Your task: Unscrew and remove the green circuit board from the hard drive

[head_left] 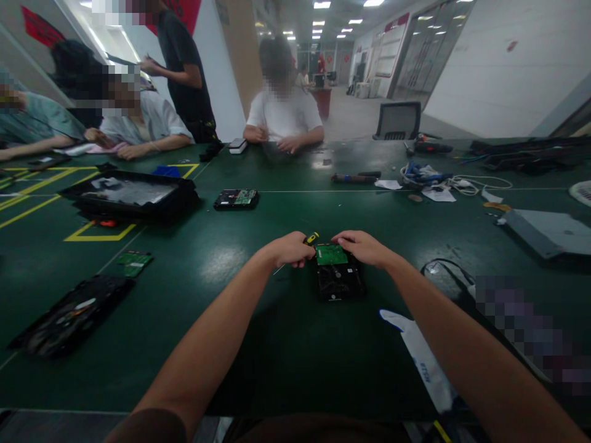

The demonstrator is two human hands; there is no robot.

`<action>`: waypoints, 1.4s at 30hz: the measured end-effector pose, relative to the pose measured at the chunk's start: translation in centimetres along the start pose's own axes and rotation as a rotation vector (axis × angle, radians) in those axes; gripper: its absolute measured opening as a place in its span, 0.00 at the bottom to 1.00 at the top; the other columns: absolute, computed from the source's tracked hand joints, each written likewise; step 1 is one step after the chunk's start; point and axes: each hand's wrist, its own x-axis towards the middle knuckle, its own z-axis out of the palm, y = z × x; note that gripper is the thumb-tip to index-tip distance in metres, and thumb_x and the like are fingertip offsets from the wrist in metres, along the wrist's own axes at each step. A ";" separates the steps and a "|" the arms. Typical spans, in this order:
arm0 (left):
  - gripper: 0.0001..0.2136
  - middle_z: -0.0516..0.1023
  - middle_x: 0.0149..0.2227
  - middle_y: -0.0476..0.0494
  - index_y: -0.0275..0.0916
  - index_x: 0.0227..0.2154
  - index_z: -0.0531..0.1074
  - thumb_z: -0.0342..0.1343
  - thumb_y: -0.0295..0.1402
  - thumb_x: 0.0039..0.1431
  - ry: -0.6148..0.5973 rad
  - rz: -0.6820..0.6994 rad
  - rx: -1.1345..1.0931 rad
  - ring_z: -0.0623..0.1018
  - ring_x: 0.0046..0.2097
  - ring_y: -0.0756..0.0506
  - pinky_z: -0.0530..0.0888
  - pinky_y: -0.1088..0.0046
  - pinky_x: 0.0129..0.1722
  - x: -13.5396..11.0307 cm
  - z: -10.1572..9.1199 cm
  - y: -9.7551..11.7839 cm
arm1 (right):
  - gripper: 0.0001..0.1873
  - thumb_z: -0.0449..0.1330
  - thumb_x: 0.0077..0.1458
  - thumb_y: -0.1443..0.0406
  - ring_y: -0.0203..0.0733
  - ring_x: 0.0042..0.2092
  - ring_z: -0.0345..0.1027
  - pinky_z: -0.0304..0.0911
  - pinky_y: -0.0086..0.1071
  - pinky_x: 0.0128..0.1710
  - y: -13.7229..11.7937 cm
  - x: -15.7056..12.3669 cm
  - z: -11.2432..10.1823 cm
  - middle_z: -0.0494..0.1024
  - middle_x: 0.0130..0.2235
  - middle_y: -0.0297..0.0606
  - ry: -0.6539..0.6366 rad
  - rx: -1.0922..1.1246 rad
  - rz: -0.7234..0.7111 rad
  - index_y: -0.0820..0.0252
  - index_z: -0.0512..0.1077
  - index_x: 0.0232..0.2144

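Observation:
In the head view a black hard drive (340,284) lies on the table in front of me, a green circuit board (331,254) at its far end. My left hand (292,249) is closed round a screwdriver (313,237) with a yellow and black handle; its thin shaft sticks out below the hand, towards the left. The fingertips of this hand are also at the board's left edge. My right hand (362,247) grips the far right corner of the hard drive, thumb and fingers at the board's edge. Its fingertips are partly hidden.
Another hard drive (236,199) lies farther off. On the left are a black tray (133,191), a loose green board (135,263) and a black casing (74,314). To the right lie a white and blue strip (427,360), a grey box (549,232) and cables (425,174). Several people sit or stand opposite.

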 end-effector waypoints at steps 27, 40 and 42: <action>0.16 0.72 0.26 0.50 0.35 0.44 0.73 0.64 0.26 0.51 -0.004 0.034 -0.348 0.72 0.25 0.51 0.63 0.77 0.21 1.7 -1.6 -2.2 | 0.18 0.58 0.67 0.56 0.47 0.51 0.71 0.65 0.42 0.52 0.4 1.0 1.6 0.78 0.52 0.44 0.153 -0.222 -0.105 0.57 0.77 0.53; 0.10 0.72 0.34 0.52 0.43 0.45 0.68 0.60 0.36 0.64 0.539 0.574 -0.628 0.77 0.34 0.52 0.75 0.75 0.37 1.4 -3.6 1.7 | 0.20 0.61 0.65 0.53 0.48 0.51 0.70 0.65 0.41 0.50 0.5 1.1 1.7 0.77 0.52 0.45 0.142 -0.283 -0.105 0.56 0.77 0.53; 0.11 0.75 0.35 0.50 0.42 0.46 0.67 0.60 0.36 0.65 0.583 0.617 -0.569 0.78 0.37 0.51 0.76 0.72 0.41 1.8 -3.7 2.8 | 0.20 0.61 0.65 0.53 0.48 0.51 0.70 0.65 0.41 0.50 0.5 1.1 1.8 0.78 0.52 0.45 0.150 -0.293 -0.113 0.56 0.77 0.53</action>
